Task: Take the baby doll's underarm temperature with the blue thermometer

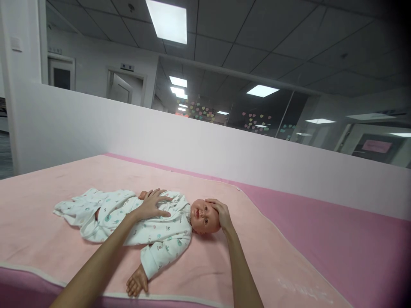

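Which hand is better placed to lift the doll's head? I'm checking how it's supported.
The right hand, probably: it already cups the top of the pink plastic baby doll's head. The left hand lies flat on the white printed romper over the chest.

This is an office floor with a corner set up like a nursery. Overhead runs a grid of dark ceiling tiles (289, 34) with flat light panels (167, 19) set into it, more of them receding toward twelve o'clock. At one o'clock a glass partition (263, 111) carries rows of small coloured heart stickers (257, 117). At eleven o'clock stand plain doors (120, 87) with a sign above one. A low white divider wall (199, 145) fences off the near space, where a pink blanket (224, 256) covers a wide bed-like surface.
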Available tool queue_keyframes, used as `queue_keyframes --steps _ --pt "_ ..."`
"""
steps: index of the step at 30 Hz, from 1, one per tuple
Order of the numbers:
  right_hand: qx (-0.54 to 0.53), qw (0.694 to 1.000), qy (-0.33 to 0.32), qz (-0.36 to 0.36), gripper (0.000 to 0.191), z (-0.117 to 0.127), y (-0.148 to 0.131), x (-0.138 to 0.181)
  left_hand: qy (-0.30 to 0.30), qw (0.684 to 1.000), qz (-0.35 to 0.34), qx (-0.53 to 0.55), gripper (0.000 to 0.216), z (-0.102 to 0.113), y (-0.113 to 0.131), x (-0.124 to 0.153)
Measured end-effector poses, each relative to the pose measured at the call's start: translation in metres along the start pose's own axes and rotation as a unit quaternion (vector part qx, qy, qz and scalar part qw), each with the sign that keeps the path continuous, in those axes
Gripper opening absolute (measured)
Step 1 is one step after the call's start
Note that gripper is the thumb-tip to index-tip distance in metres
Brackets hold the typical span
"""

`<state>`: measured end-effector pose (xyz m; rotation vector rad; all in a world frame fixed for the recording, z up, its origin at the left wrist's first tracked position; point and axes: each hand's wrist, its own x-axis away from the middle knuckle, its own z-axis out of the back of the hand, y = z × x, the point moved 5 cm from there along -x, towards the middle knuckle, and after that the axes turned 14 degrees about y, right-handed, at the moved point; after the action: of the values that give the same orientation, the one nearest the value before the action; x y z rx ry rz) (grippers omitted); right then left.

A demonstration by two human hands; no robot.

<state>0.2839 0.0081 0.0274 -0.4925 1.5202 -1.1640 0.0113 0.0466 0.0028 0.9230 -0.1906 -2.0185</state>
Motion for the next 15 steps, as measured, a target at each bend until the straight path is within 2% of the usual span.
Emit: queue_keyframes --steps 3,8,12,15 --pt "0.014 1.0 0.0 0.001 0.03 -0.001 0.002 -0.002 0.0 1.0 0.0 0.003 0.057 0.0 0.001 0.0" --pt "0.019 0.999 0.027 0.002 0.047 0.001 0.006 -0.005 0.0 1.0 0.0 0.001 0.056 0.0 0.001 0.0" --pt "0.032 0.999 -0.014 0.006 0.034 -0.002 0.008 -0.005 0.001 1.0 0.0 0.002 0.055 0.0 0.0 0.0" --pt "0.03 0.999 -0.026 0.001 0.033 -0.002 0.011 -0.006 0.001 1.0 0.0 0.002 0.054 0.0 0.0 0.0"
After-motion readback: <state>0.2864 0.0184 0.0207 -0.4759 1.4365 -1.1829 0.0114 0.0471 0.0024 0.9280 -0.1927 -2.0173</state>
